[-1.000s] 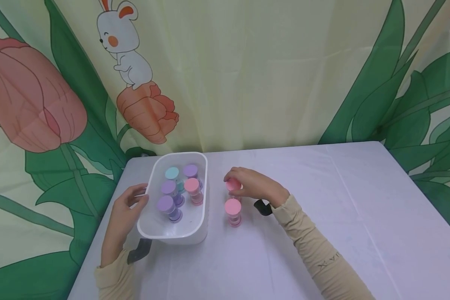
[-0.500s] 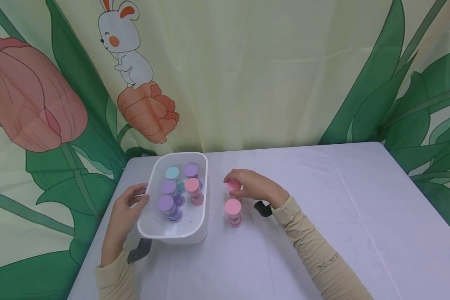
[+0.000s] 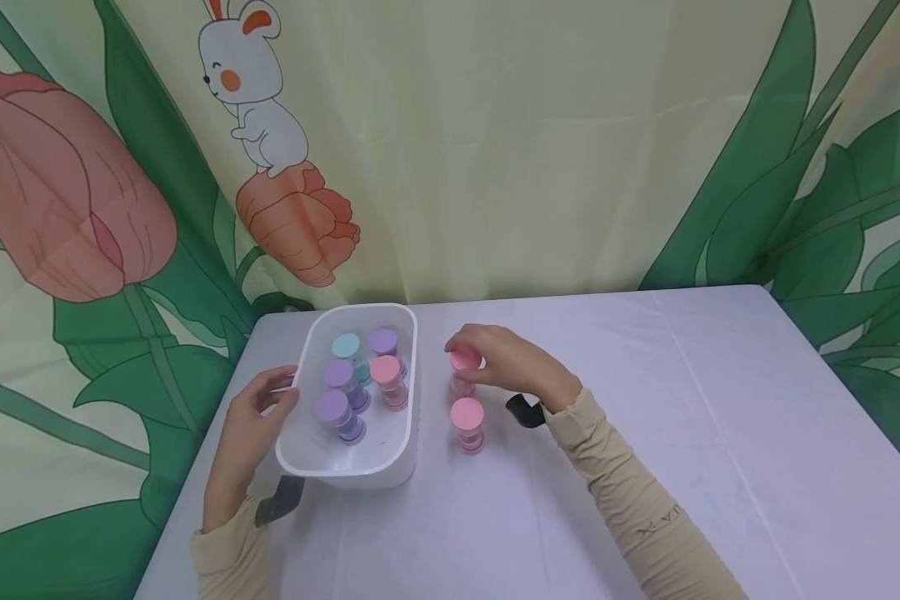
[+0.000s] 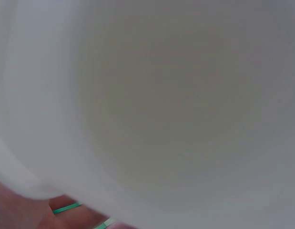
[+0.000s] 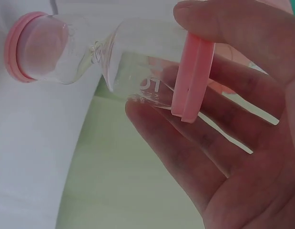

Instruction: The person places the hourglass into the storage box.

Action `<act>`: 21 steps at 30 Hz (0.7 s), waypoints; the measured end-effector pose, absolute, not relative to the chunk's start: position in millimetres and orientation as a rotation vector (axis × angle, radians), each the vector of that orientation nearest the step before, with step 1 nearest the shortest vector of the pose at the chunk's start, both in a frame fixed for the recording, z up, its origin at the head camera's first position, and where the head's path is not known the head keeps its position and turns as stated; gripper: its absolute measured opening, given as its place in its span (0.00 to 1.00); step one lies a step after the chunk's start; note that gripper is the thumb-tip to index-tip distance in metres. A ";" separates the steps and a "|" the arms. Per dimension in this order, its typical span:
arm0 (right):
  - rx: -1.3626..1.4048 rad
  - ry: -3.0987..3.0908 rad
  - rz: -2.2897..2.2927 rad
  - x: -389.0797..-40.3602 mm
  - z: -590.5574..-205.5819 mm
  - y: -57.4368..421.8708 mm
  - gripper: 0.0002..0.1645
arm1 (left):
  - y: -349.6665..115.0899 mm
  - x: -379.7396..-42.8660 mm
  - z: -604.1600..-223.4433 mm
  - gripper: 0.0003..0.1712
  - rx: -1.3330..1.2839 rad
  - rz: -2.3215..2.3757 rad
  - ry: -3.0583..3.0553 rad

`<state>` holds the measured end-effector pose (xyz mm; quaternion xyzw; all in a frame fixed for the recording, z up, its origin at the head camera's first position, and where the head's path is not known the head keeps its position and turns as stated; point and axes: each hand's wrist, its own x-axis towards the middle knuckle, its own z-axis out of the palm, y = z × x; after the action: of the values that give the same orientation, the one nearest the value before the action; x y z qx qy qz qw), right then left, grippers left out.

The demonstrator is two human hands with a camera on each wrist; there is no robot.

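My right hand (image 3: 510, 362) grips a sand timer (image 3: 462, 385) with pink caps by its top, thumb on one side and fingers round the other. In the right wrist view the timer's clear glass (image 5: 147, 62) carries a white "10", and its other pink cap (image 5: 25, 46) points away from the palm. A second pink sand timer (image 3: 468, 427) stands just nearer on the table. My left hand (image 3: 251, 425) rests against the left wall of a white plastic bin (image 3: 393, 467), relaxed fingers at its rim. The bin wall (image 4: 176, 119) fills most of the left wrist view.
Inside the bin stand several sand timers: purple ones (image 3: 333, 408), a turquoise one (image 3: 347, 347) and a pink one (image 3: 387, 375). A white cloth covers the table (image 3: 645, 417), and a printed curtain (image 3: 532, 167) hangs along its back edge.
My right hand has risen slightly with the pink sand timer, which has shifted a little up and left in the head view. The left hand and bin stay in place.
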<state>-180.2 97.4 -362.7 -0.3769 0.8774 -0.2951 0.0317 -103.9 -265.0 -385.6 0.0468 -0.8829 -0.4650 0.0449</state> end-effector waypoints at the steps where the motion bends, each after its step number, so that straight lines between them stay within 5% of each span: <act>1: -1.164 2.704 -0.912 -180.2 -361.4 97.3 0.20 | -265.1 -103.9 -385.9 0.27 0.143 -1.421 -2.697; 21: -1.255 2.764 -0.953 -177.7 -328.3 96.7 0.20 | -265.1 -104.3 -386.9 0.26 0.135 -1.409 -2.693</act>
<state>-177.7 96.7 -328.3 -0.3945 0.8685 -0.2994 -0.0198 -104.3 -265.1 -386.9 0.0442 -0.8842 -0.4624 0.0496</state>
